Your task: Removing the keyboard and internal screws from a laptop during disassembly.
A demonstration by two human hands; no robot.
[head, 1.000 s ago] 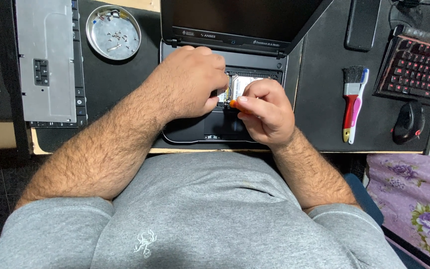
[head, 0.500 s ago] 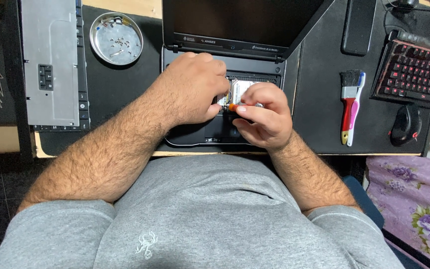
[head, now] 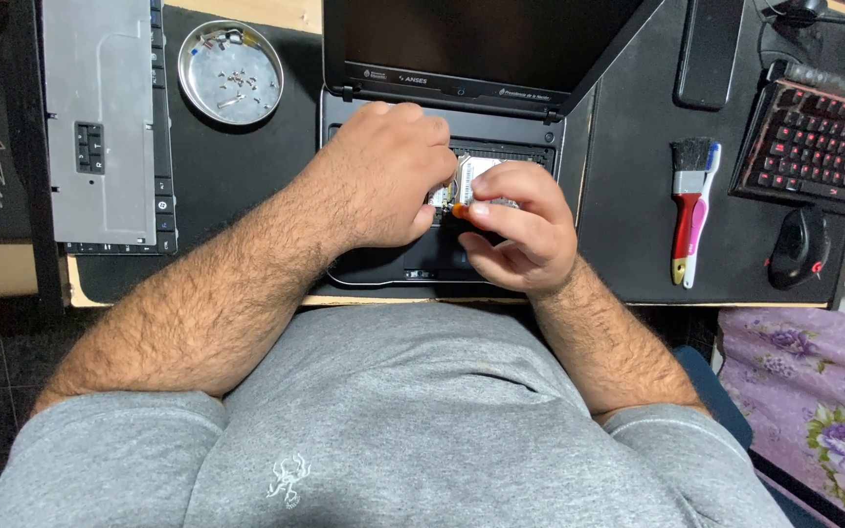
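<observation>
Right grip [head: 518,230] on orange tool [head: 460,209]; screws [head: 237,80] in dish [head: 194,51]

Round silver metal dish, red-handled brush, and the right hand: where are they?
Round silver metal dish [head: 195,76], head view, bare rim.
Red-handled brush [head: 683,227], head view, red handle.
Right hand [head: 525,233], head view, back of hand.

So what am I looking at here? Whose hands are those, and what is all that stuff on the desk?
The camera sits on a person's head and looks down, so you see their own grey shirt and arms. Their left hand rests on an opened laptop with its inner parts showing. Their right hand pinches a small tool with an orange tip. To the left lie a round metal dish holding tiny screws and a removed laptop keyboard, turned face down. To the right lie a red-handled brush, a red-lit keyboard and a mouse.
</observation>
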